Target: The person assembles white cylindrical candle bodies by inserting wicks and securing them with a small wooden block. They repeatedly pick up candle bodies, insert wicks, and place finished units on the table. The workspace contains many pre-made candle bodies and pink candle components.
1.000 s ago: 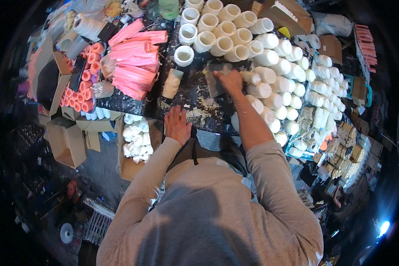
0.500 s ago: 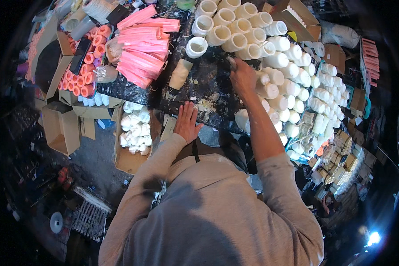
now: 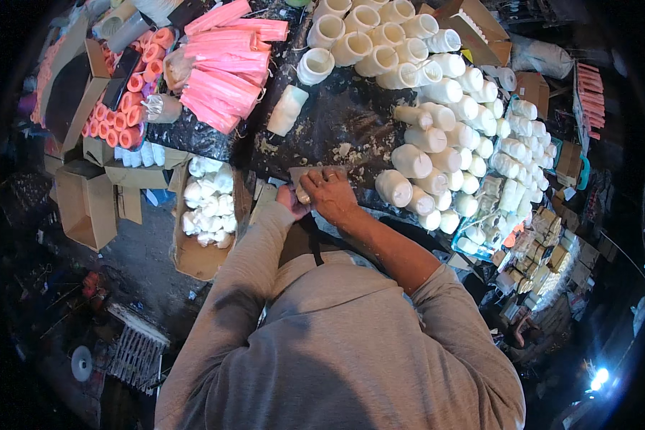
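The right hand [image 3: 331, 195] has come back from the far middle of the table to the near edge, bringing a flat grey piece [image 3: 296, 173] with it. The left hand [image 3: 292, 203], which lay flat there, is now drawn in beside it with its fingers curled. The work is thus gathered at one spot, with both hands close together over the edge.

The right hand appears to grasp the flat piece, its bent fingers resting over it; I cannot tell whether the left hand grips anything, since its fingers are partly hidden. Pale crumbs [image 3: 345, 152] lie on the dark table [image 3: 337, 107] just beyond the hands, so some scraps remain there.

The cream roll [image 3: 288, 111] keeps its place farther off to the left, lying untouched. White cylinders [image 3: 412, 161] stay massed to the right, open white cups [image 3: 351, 47] far off, and pink bundles [image 3: 222, 82] far left.
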Tool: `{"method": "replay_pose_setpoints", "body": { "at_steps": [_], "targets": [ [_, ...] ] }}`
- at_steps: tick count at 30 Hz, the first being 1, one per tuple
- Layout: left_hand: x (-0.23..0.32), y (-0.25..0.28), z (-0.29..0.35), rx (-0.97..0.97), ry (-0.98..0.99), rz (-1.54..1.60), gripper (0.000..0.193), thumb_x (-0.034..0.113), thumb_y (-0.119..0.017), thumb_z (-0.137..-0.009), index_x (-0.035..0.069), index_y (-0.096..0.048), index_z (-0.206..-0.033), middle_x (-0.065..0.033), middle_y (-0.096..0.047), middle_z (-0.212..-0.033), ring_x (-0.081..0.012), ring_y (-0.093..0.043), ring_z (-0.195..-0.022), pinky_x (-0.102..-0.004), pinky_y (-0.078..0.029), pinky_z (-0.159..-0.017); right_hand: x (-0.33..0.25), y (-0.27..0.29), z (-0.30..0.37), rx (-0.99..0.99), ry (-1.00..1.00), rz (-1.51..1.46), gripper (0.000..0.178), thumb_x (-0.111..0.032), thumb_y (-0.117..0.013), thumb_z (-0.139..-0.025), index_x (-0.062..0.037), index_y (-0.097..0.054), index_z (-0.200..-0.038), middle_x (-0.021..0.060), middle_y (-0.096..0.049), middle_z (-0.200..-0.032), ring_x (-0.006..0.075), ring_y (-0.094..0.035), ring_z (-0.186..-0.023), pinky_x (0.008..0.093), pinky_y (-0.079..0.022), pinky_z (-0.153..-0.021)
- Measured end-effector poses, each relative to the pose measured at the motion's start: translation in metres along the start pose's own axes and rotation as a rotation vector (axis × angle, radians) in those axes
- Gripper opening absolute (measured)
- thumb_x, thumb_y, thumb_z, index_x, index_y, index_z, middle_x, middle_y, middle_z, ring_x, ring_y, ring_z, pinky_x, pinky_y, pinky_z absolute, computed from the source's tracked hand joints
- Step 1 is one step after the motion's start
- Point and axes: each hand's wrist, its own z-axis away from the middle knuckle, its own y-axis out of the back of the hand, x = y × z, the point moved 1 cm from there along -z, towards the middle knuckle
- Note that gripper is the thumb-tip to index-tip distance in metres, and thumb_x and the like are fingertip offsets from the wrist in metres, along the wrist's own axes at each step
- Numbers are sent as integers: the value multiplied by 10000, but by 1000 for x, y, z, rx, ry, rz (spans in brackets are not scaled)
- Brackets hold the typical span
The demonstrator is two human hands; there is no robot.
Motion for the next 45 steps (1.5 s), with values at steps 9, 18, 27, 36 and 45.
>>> {"method": "replay_pose_setpoints", "body": {
  "at_steps": [9, 18, 27, 36, 45],
  "targets": [
    [9, 1, -10, -378, 23, -28, 560, 392, -336, -1111, 1, -501, -1477, -232, -549, -1499, -468, -505, -1392, -737, -375, -1136, 62, 34, -20, 62, -467, 26, 333, -108, -588, -913, -116, -650, -1240, 150, -715, -1083, 369, -719, -949, 499, -587, -776],
    [-4, 18, -30, -375, -96, -12, 487, 209, -374, -1003, -115, -531, -1331, -341, -609, -1303, -574, -564, -1243, -780, -378, -1106, 33, 2, 33, 184, -591, -374, 440, -96, -621, -901, -30, -575, -1334, 210, -714, -1159, 445, -699, -1039, 514, -549, -908],
    [2, 11, -21, -320, -3, -38, 531, 226, -343, -1036, -97, -464, -1441, -354, -500, -1477, -571, -462, -1377, -733, -321, -1175, 37, -58, 47, 746, -1170, -576, 587, -107, -761, -852, 142, -519, -1325, 312, -707, -1134, 499, -690, -1067, 498, -545, -931],
    [7, 12, -17, -424, 253, -44, 555, 243, -334, -1055, -90, -408, -1493, -413, -432, -1499, -621, -419, -1385, -712, -328, -1184, 73, 18, -19, 221, -835, -257, 368, -148, -664, -862, -53, -688, -1216, 279, -735, -1033, 478, -708, -994, 547, -558, -893],
    [12, 10, -6, -188, 126, -170, 423, 215, -355, -1016, -26, -592, -1269, -237, -651, -1289, -408, -644, -1208, -602, -500, -1056, -57, 1, 18, 105, -636, -110, 439, -79, -623, -838, -171, -690, -1262, 196, -737, -1000, 400, -713, -915, 523, -577, -788]
  ]
}}
